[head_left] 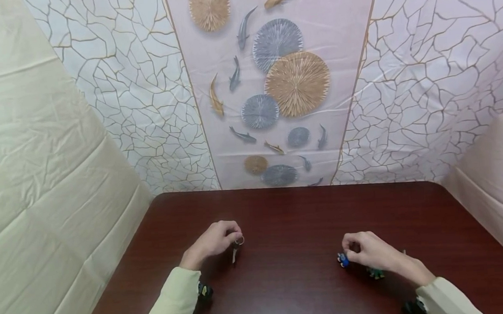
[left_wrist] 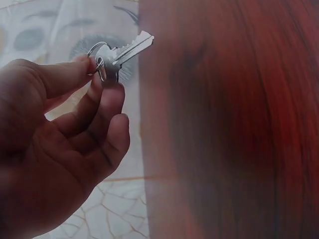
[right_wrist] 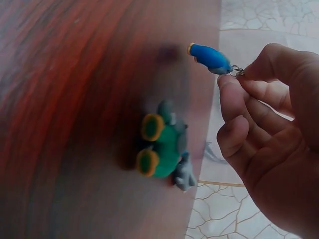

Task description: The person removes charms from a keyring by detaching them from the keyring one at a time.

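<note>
Over the left part of the table, my left hand point(head_left: 213, 240) pinches a metal key ring point(left_wrist: 91, 48) between thumb and fingertips. A silver key point(left_wrist: 130, 51) hangs from that ring, its toothed blade pointing away from the palm in the left wrist view. On the right, my right hand point(head_left: 370, 250) pinches the small metal clasp point(right_wrist: 239, 71) of a blue figurine keychain point(right_wrist: 211, 58) with thumb and forefinger. Below the right hand a green figurine point(right_wrist: 168, 147) with yellow-rimmed feet and a grey part beside it rests on the table, partly hidden by the forearm in the head view.
The dark reddish wooden table point(head_left: 279, 224) has rounded far corners. Behind it hangs a patterned cloth point(head_left: 277, 140) with fish and round leaves, and pale fabric panels point(head_left: 59, 192) slope up at both sides. A black device point(head_left: 205, 290) is at the left wrist.
</note>
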Motion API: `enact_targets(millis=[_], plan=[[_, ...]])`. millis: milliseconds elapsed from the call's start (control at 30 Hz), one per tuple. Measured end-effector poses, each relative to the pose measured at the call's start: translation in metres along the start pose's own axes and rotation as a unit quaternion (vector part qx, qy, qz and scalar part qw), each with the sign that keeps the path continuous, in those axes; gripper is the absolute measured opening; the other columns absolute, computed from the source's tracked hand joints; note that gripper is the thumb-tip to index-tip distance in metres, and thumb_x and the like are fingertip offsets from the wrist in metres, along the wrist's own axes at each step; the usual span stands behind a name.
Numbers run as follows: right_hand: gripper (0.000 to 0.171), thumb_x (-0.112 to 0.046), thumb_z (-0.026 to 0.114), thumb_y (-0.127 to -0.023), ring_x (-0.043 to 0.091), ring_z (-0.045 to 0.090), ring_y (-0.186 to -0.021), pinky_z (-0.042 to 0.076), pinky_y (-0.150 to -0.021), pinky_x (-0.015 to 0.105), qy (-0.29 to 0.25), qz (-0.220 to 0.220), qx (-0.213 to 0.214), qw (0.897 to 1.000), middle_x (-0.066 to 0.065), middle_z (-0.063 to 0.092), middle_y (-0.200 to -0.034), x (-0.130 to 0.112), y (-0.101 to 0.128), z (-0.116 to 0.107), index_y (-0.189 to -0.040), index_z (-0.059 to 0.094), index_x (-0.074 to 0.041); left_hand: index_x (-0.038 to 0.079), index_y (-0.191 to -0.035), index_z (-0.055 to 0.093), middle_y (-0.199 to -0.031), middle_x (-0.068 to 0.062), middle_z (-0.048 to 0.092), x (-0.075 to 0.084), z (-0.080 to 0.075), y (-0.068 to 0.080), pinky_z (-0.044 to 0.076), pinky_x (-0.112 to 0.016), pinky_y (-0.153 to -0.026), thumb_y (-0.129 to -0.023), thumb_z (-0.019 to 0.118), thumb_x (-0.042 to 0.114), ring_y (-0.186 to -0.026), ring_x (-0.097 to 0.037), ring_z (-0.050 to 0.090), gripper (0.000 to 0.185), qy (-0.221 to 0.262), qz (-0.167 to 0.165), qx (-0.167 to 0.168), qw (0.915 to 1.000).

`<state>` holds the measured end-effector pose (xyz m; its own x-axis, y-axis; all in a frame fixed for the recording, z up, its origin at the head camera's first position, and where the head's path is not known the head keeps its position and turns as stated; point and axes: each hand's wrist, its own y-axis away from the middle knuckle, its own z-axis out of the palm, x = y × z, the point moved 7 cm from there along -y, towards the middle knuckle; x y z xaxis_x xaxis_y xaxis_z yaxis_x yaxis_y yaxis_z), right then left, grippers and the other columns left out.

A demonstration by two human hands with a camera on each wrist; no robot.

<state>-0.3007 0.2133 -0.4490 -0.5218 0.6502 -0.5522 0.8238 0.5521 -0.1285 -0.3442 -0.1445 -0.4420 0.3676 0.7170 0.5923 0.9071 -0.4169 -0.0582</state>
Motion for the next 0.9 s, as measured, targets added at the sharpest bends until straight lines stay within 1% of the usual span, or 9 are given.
enact_targets(millis=[167,333,467,633,700,800,900], plan=[[0.020,-0.002,0.060,-0.085,-0.003,0.038,-0.053,0.033,-0.052,0.018,0.006,0.022,-0.019,1.000,-0.013,0.045,-0.063,0.009,-0.001,0.004,-0.078,0.055,-0.020,0.020,-0.085,0.067,-0.077,0.008,0.065,-0.016,0.000,-0.005,0.045,-0.028,-0.061,-0.097,0.061,0.018,-0.066,-0.011,0.053,0.014,-0.010,-0.022,-0.010,0.9997],[0.015,-0.005,0.062,-0.087,-0.003,0.039,-0.054,0.035,-0.052,0.019,0.024,0.024,-0.032,0.999,-0.011,0.049,-0.066,0.014,-0.004,0.006,-0.080,0.059,-0.019,0.020,-0.083,0.067,-0.075,0.009,0.065,-0.028,0.000,-0.007,0.044,-0.028,-0.061,-0.097,0.061,0.018,-0.065,-0.011,0.053,0.015,-0.021,-0.032,-0.015,0.9991],[0.013,-0.008,0.062,-0.089,-0.003,0.040,-0.055,0.037,-0.053,0.019,0.038,0.026,-0.046,0.998,-0.011,0.055,-0.072,0.018,-0.005,0.010,-0.082,0.063,-0.018,0.020,-0.083,0.068,-0.075,0.010,0.066,-0.034,0.000,-0.010,0.044,-0.028,-0.063,-0.097,0.061,0.017,-0.066,-0.010,0.053,0.016,-0.032,-0.037,-0.020,0.9986],[0.010,-0.010,0.062,-0.090,-0.002,0.040,-0.054,0.037,-0.053,0.020,0.042,0.039,-0.051,0.997,-0.008,0.060,-0.077,0.020,-0.005,0.011,-0.086,0.066,-0.017,0.020,-0.083,0.068,-0.078,0.009,0.066,-0.042,0.001,-0.013,0.046,-0.029,-0.069,-0.097,0.060,0.017,-0.071,-0.010,0.055,0.016,-0.045,-0.060,-0.015,0.9971],[0.009,-0.010,0.061,-0.091,-0.001,0.041,-0.054,0.038,-0.053,0.020,0.038,0.050,-0.056,0.996,-0.006,0.062,-0.080,0.021,-0.004,0.011,-0.088,0.067,-0.016,0.019,-0.084,0.068,-0.078,0.007,0.065,-0.046,0.001,-0.013,0.046,-0.030,-0.070,-0.098,0.060,0.018,-0.072,-0.011,0.055,0.016,-0.044,-0.073,-0.017,0.9962],[0.009,-0.010,0.061,-0.092,0.000,0.044,-0.056,0.040,-0.055,0.021,0.038,0.064,-0.059,0.995,-0.003,0.066,-0.085,0.022,-0.004,0.011,-0.093,0.069,-0.014,0.017,-0.087,0.067,-0.078,0.005,0.065,-0.050,0.002,-0.014,0.046,-0.031,-0.069,-0.098,0.059,0.017,-0.072,-0.012,0.056,0.014,-0.040,-0.082,-0.017,0.9957],[0.009,-0.011,0.061,-0.093,0.000,0.046,-0.057,0.041,-0.055,0.022,0.042,0.069,-0.058,0.995,-0.002,0.068,-0.088,0.021,-0.004,0.010,-0.096,0.069,-0.013,0.018,-0.089,0.066,-0.080,0.004,0.066,-0.054,0.001,-0.016,0.047,-0.032,-0.072,-0.098,0.059,0.018,-0.074,-0.012,0.057,0.012,-0.037,-0.088,-0.008,0.9954]])
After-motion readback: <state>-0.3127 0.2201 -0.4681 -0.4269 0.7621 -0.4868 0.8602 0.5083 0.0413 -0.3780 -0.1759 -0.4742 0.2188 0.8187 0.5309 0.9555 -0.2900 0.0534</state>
